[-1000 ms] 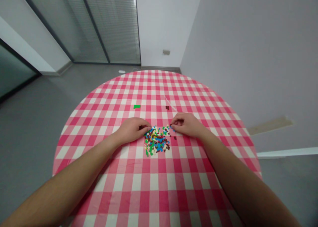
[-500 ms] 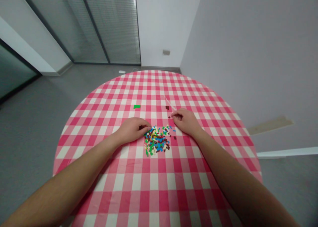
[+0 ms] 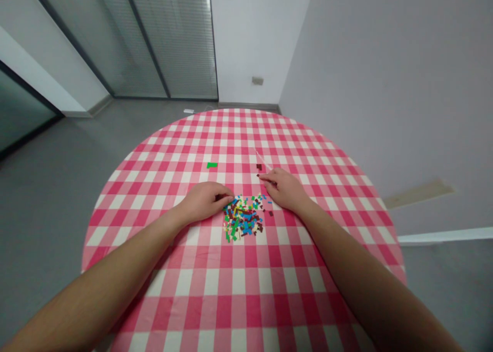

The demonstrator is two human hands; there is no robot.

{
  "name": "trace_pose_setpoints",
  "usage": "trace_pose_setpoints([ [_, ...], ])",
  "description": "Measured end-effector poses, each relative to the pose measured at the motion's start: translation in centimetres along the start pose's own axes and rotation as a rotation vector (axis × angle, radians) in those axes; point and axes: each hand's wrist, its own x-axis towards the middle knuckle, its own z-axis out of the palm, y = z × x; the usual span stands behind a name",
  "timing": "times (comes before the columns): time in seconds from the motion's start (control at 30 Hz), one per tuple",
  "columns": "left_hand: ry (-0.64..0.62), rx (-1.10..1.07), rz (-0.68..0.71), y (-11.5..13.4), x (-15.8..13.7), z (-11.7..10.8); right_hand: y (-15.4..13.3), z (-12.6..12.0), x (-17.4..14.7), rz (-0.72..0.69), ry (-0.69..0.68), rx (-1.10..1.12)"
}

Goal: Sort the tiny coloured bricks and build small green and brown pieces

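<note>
On the checked cloth lies a loose pile of small building bricks in blue, brown, green, white and yellow. My left hand rests at the pile's upper left edge, thumb and fingertips close together; anything between them is too small to make out. Above the pile on the right, my right hand reaches left with its index finger stretched out. That fingertip touches a tiny brown brick lying on the cloth. Just beyond it sits a small group of brown bricks. A green brick piece lies farther left.
The round table wears a pink and white checked cloth. A thin pale strip lies near the brown bricks. A few stray brown bricks are right of the pile. Walls and a glass partition stand beyond.
My right index finger has stretched out and slid the tiny brown brick left and away from me, nearer the brown group. My left hand stays where it was.
</note>
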Motion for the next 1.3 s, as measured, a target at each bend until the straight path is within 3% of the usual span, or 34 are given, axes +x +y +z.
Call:
trace_pose_setpoints([
  [0.77, 0.009, 0.001, 0.012, -0.3, 0.1, 0.3, -1.6, -0.4, 0.3, 0.063, -0.098, -0.214],
  [1.3, 0.009, 0.000, 0.009, -0.4, 0.0, 0.3, -1.5, -0.4, 0.4, 0.070, -0.088, -0.205],
])
